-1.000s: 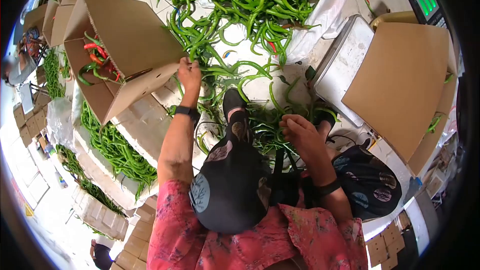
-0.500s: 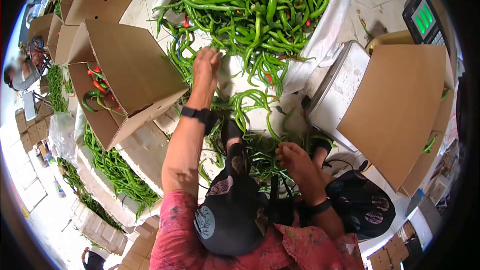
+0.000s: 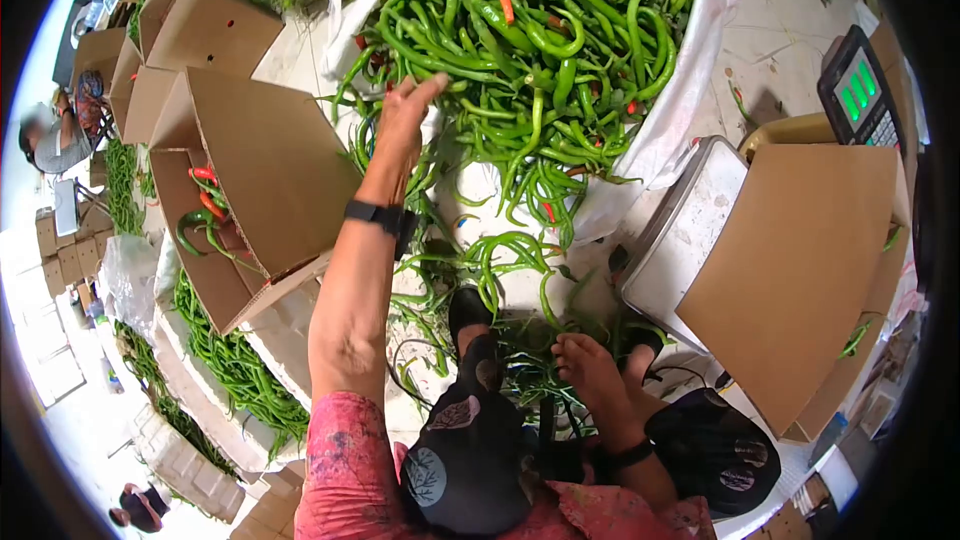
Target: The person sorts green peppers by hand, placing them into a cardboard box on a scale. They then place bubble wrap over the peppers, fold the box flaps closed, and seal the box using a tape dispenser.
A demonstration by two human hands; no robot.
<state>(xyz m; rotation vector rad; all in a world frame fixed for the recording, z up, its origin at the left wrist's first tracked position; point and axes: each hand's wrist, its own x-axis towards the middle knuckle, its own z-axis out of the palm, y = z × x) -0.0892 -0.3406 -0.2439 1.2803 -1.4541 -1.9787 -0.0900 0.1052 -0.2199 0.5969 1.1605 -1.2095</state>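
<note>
left hand (image 3: 402,120): grip partly spread, at green peppers (image 3: 538,120), white sack's (image 3: 682,120) near-left edge | right hand (image 3: 592,372): grip curled, contents cannot tell | risk: tugging tangled stems could spill peppers floorward

Bright glare at left, strong fisheye curvature, dark vignetted corners

Your sleeve (image 3: 345,450): pink-red, dark blotches | your trousers (image 3: 480,485): black — pale tree print | peppers (image 3: 560,75): green — few red | sack (image 3: 716,25): white | cartons (image 3: 275,165): brown | scale digits (image 3: 858,91): bright green
</note>
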